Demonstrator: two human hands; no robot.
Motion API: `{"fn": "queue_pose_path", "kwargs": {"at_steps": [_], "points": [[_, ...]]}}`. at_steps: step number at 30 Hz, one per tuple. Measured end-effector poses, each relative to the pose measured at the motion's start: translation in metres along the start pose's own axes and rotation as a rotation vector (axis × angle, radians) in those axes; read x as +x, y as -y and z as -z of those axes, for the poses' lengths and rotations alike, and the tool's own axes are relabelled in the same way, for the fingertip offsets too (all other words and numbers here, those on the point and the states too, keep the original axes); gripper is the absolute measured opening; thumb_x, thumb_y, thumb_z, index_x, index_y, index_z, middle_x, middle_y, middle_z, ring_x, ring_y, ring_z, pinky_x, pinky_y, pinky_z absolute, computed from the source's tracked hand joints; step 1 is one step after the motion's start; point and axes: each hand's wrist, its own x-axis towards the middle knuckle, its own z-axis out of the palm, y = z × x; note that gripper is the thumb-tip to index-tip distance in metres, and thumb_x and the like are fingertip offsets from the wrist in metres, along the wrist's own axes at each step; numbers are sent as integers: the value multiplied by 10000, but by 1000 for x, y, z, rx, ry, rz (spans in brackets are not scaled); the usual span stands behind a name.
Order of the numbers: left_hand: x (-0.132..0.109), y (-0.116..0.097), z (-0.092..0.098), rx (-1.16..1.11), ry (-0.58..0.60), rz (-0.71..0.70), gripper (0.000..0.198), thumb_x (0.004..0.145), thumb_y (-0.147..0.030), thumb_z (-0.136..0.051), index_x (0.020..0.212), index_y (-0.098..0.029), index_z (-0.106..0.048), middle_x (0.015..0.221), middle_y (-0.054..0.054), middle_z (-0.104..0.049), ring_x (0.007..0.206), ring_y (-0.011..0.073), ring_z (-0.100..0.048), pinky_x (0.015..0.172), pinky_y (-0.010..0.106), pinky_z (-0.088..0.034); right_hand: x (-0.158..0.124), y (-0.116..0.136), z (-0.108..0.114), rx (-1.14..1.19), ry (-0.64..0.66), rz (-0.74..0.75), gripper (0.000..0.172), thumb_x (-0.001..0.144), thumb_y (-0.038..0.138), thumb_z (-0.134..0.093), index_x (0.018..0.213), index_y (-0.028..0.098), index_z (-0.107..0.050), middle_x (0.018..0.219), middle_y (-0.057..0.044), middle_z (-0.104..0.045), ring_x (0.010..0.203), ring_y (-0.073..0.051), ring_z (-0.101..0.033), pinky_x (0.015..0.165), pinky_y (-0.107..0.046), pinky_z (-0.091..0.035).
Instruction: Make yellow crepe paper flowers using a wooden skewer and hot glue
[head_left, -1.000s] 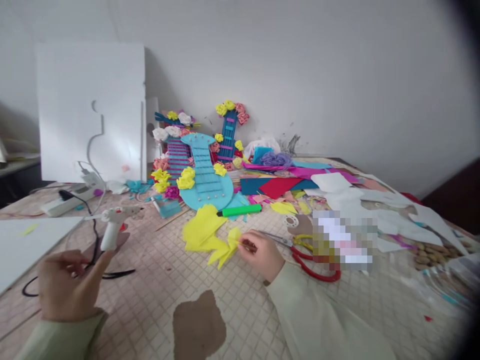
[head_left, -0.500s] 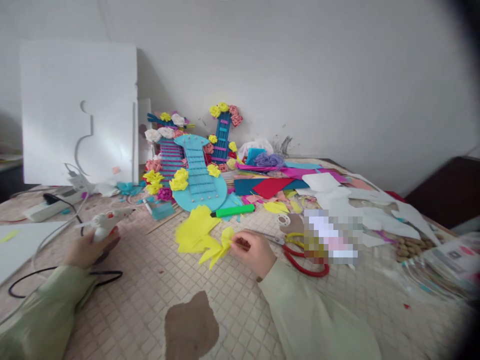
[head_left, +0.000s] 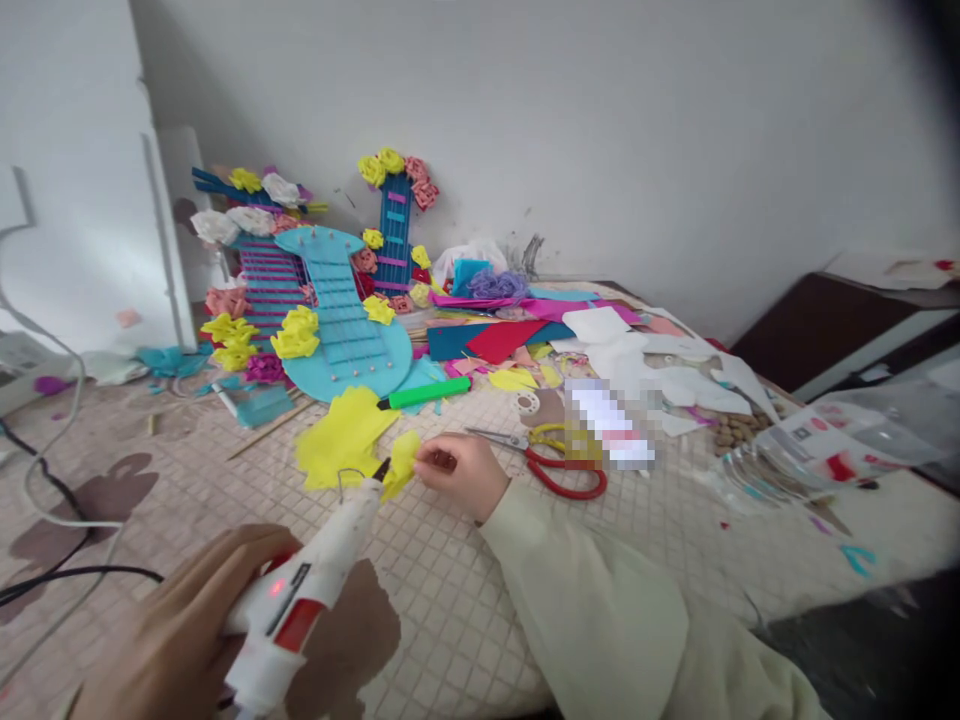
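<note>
My left hand (head_left: pixel 191 620) is wrapped round the handle of a white hot glue gun (head_left: pixel 319 560), its red light lit. The gun's dark nozzle points at the yellow paper petal (head_left: pixel 405 457) that my right hand (head_left: pixel 465 474) pinches; I cannot tell whether the two touch. Behind the nozzle, a pile of yellow paper pieces (head_left: pixel 337 435) lies on the table. A green marker (head_left: pixel 429 394) rests beyond the petal. Scissors with red and yellow handles (head_left: pixel 566 485) lie just right of my right hand.
A light blue harp-shaped board (head_left: pixel 341 330) with yellow paper flowers leans at the back among other flowered pieces. Paper scraps (head_left: pixel 630 355) and a roll of tape (head_left: pixel 526 402) lie to the right. A plastic bag (head_left: pixel 832 440) sits at the right edge. Cables (head_left: pixel 82 570) run at left.
My left hand has brought the glue gun from the left side of the table to the yellow petal. My right hand still pinches the petal. The view has turned right.
</note>
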Motion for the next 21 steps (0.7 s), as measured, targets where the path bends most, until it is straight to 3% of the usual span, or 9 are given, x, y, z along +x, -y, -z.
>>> {"fn": "queue_pose_path", "kwargs": {"at_steps": [3, 11, 21], "points": [[2, -7, -3, 20, 46, -68, 225, 732, -306, -409, 933, -269, -502, 875, 46, -612, 780, 230, -600, 683, 323, -456, 0, 2, 1, 22, 7, -17, 23, 675, 126, -630, 667, 148, -631, 600, 16, -605, 532, -83, -521, 505, -169, -397], [3, -13, -8, 26, 98, -61, 264, 845, -403, -268, 942, -269, -474, 857, 41, -576, 793, 233, -563, 694, 354, -398, -1, 5, 3, 39, 17, -6, 42, 671, 111, -638, 671, 153, -640, 621, 12, -623, 547, -86, -540, 531, -174, -414], [6, -12, -12, -37, 118, -53, 367, 822, -533, -262, 945, -269, -486, 847, 26, -575, 783, 227, -547, 711, 343, -369, -1, 6, 3, 37, 7, 13, 49, 667, 96, -633, 661, 144, -638, 618, 9, -623, 545, -84, -540, 535, -172, -414]]}}
